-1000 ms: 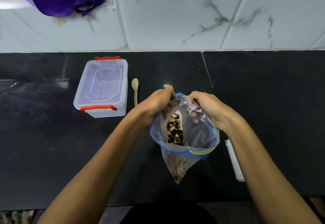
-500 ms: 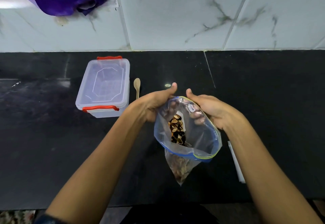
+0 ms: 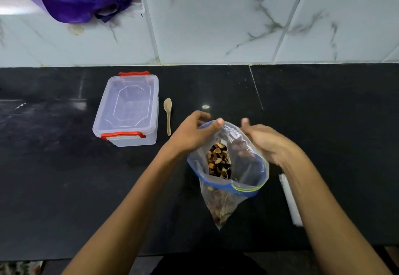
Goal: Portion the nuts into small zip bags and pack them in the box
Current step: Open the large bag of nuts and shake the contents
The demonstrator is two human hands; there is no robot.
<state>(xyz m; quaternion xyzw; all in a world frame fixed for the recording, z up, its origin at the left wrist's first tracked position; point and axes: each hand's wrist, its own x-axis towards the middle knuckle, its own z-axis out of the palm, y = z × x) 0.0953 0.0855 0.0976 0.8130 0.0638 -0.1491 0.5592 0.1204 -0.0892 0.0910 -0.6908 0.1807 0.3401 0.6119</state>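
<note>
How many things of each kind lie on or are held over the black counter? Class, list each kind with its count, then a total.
Zip bag of nuts: 1
Lidded box: 1
Spoon: 1
Stack of small bags: 1
Total: 4

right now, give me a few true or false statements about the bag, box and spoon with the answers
1. The big zip bag is open at the top, with nuts visible inside. True.
2. The box has its lid off. False: the lid is on, with both red latches in view.
3. The wooden spoon lies on the counter just right of the box. True.
4. The left hand holds the spoon. False: it holds the bag's rim, and the spoon lies untouched.
5. The right hand is at the far side of the bag's mouth. True.
6. The nuts are spilled across the counter. False: they are inside the bag.
</note>
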